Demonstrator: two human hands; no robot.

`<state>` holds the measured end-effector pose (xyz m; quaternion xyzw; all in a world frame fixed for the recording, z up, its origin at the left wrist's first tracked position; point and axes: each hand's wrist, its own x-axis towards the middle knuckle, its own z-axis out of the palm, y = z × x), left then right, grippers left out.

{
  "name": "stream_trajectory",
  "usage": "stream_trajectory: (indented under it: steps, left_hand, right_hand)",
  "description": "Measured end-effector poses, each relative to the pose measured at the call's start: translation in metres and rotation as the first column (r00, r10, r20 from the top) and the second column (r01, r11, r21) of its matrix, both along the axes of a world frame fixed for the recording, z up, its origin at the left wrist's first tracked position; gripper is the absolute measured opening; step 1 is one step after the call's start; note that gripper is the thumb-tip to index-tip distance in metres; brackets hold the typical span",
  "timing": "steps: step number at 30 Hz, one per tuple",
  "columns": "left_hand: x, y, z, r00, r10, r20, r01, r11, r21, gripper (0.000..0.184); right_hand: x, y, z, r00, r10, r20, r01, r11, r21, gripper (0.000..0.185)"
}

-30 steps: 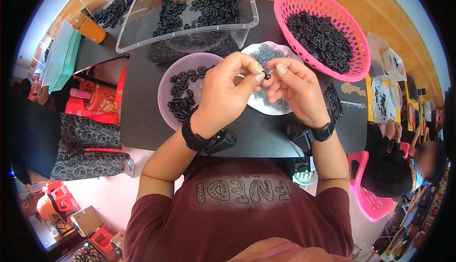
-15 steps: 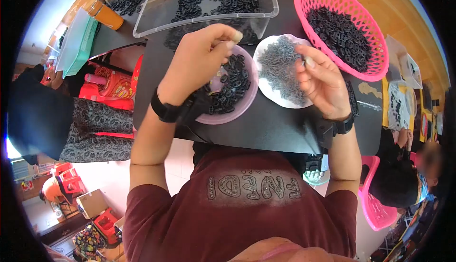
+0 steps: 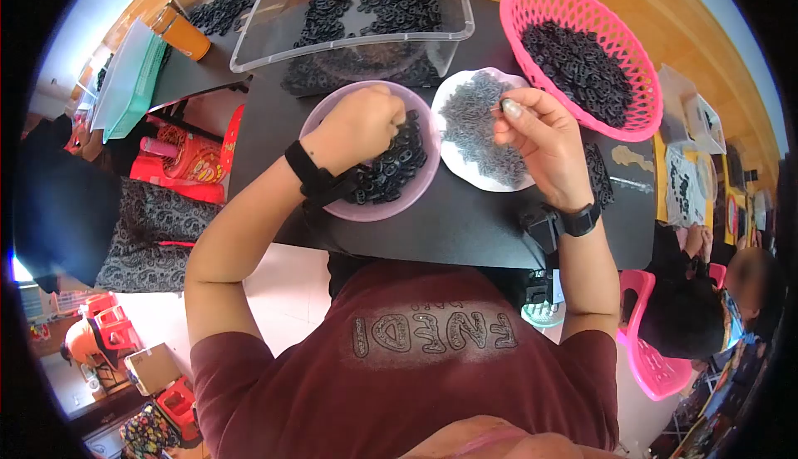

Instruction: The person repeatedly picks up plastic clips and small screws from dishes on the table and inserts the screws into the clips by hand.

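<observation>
My left hand (image 3: 359, 129) is over the pale purple bowl (image 3: 427, 168), its fingers curled in; whatever they hold is hidden. Small black oval ring-like pieces (image 3: 397, 164) lie in that bowl. Above the edge of the white plate (image 3: 490, 185), my right hand (image 3: 545, 145) pinches a tiny dark piece (image 3: 505, 106) between thumb and fingertips, too small to make out fully. A heap of small grey metal-looking pieces (image 3: 478, 122) covers most of the plate.
A clear plastic bin (image 3: 349, 43) with black pieces stands at the back of the dark table (image 3: 465, 226). To its right is a pink basket (image 3: 651, 118) full of black pieces. An orange jar (image 3: 183, 33) is at left. People sit on both sides.
My left hand has lowered into the purple bowl, its fingers now curled downward. My right hand keeps its pinch near the plate. The whole view has shifted slightly.
</observation>
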<state>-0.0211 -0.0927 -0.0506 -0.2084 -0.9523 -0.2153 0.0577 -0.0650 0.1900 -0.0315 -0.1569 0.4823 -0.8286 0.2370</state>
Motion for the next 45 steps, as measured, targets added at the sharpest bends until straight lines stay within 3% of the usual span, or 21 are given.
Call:
stream_trajectory:
  steps: [4,7,12,16,21,24,31,33,34,36,45]
  left_hand:
    - [0.003,0.007,0.007,1.000,0.006,0.009,-0.006,0.999,-0.032,0.008]
    - [0.005,0.014,0.012,0.993,0.062,0.098,-0.072,0.992,0.107,0.008]
    - [0.003,0.021,0.009,0.995,0.003,0.099,-0.002,1.000,-0.013,0.009]
    - [0.002,0.020,0.009,0.980,0.068,0.188,-0.060,0.997,-0.045,0.011]
    - [0.003,0.022,0.007,0.977,0.054,0.208,-0.096,0.976,0.194,0.009]
    - [0.000,0.022,0.003,0.989,-0.006,0.149,-0.014,0.991,0.135,0.011]
    - [0.006,0.024,0.022,0.985,0.030,0.170,-0.070,0.970,0.233,0.009]
    - [0.012,0.033,0.037,0.822,-0.016,0.569,-0.391,0.710,0.585,0.013]
    - [0.013,0.037,0.037,0.823,-0.021,0.568,-0.388,0.710,0.588,0.013]
    - [0.014,0.046,0.037,0.858,-0.185,0.479,-0.322,0.533,0.782,0.021]
    - [0.014,0.081,0.038,0.942,-0.077,0.327,-0.209,0.629,0.749,0.025]
  right_hand:
    - [-0.001,0.001,0.002,0.999,-0.051,-0.008,0.051,0.998,0.044,0.020]
    - [0.001,0.000,0.004,0.997,-0.073,-0.020,0.074,0.995,0.072,0.023]
    - [0.002,0.000,0.006,0.997,-0.076,-0.025,0.078,0.990,0.115,0.027]
    - [0.003,-0.001,0.006,0.997,-0.066,-0.050,0.073,0.988,0.134,0.027]
    - [0.002,-0.001,0.002,0.996,-0.055,-0.068,0.064,0.987,0.145,0.027]
    - [0.003,-0.002,0.002,0.997,-0.039,-0.067,0.049,0.986,0.162,0.026]
    - [0.003,-0.003,0.001,0.997,-0.013,-0.082,0.030,0.978,0.205,0.019]
    - [0.005,-0.004,0.002,0.996,-0.008,-0.085,0.025,0.979,0.202,0.017]
    - [0.006,-0.005,0.002,0.996,-0.001,-0.090,0.019,0.980,0.199,0.016]
    - [0.007,-0.006,0.001,0.996,0.002,-0.089,0.014,0.984,0.178,0.015]
    - [0.007,-0.002,0.007,0.969,-0.002,-0.248,0.037,0.990,0.138,0.014]
